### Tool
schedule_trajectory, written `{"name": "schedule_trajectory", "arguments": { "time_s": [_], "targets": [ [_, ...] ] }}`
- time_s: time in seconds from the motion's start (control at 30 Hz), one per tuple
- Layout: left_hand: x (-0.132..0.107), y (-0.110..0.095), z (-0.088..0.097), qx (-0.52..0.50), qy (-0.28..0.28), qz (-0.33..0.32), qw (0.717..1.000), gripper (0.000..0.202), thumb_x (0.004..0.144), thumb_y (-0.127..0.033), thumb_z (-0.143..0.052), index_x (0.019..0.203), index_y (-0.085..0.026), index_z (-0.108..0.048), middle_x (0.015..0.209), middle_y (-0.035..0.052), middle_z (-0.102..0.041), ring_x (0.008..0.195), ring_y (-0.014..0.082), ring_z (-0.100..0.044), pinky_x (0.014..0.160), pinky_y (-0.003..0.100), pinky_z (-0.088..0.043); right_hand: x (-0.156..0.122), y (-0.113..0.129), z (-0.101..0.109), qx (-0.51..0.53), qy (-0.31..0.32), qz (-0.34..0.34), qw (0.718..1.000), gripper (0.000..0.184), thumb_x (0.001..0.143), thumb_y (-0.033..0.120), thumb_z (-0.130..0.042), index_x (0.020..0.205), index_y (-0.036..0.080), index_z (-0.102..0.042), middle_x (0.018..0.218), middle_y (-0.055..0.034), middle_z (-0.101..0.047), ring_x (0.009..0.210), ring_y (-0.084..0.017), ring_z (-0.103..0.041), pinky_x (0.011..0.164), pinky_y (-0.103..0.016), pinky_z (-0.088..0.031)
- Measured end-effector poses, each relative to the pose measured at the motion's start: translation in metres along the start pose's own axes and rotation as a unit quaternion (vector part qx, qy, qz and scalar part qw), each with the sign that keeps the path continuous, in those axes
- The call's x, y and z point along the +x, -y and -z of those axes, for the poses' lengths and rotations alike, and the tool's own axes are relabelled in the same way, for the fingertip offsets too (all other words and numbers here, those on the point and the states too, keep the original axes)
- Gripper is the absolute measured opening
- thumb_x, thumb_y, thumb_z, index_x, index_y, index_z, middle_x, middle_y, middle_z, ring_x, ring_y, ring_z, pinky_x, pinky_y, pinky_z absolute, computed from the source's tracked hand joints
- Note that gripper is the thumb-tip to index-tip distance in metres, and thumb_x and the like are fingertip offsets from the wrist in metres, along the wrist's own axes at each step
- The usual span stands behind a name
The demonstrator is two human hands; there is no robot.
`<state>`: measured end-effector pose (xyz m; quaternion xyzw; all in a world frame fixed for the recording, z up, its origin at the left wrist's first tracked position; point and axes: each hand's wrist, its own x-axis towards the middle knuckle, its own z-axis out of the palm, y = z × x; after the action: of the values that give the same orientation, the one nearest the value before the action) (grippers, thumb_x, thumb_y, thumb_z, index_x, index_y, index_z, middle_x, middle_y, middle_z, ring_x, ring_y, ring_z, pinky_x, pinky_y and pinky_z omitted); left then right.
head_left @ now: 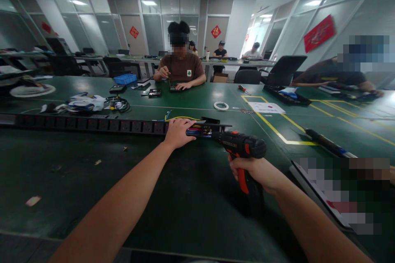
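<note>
A long black power strip (135, 126) with a row of sockets lies across the green table. My left hand (179, 132) grips it near its right end, fingers over the top and thumb at the near side. That end is uncovered, showing coloured wires (194, 130) and small metal parts. My right hand (251, 168) is closed round the handle of a black and orange cordless drill (243, 144). The drill points left, its tip at the strip's open end; the exact contact point is too small to make out. Yellow and blue wires (179, 118) stick out behind my left hand.
Across the table a person (180, 65) handles a small device. Nearby lie a tape roll (221, 106), bundled cables (117, 104), a blue basket (125, 79), a screwdriver (243, 89) and a paper sheet (267, 107). At right are a long dark tool (327, 141) and another worker.
</note>
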<state>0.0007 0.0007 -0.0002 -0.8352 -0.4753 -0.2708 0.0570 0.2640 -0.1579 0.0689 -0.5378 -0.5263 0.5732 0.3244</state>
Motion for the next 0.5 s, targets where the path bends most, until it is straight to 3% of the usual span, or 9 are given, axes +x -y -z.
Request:
{"name": "schedule_trajectory", "arguments": {
  "time_s": [0.5],
  "targets": [
    [-0.0002,-0.0012,0.0019,-0.004,-0.001,0.0,1.0,0.068,0.076,-0.054,-0.079,0.138,-0.034,-0.06,0.133,0.0037,-0.064,0.125,0.0315,-0.053,0.108,0.05,-0.029,0.0001,-0.0025,-0.0004,0.006,-0.008,0.002,1.0,0.011,0.065,0.021,-0.066,0.076,0.019,-0.065,0.055,0.002,-0.06,0.053,-0.016,-0.056,0.055,-0.028,-0.046]
  ]
}}
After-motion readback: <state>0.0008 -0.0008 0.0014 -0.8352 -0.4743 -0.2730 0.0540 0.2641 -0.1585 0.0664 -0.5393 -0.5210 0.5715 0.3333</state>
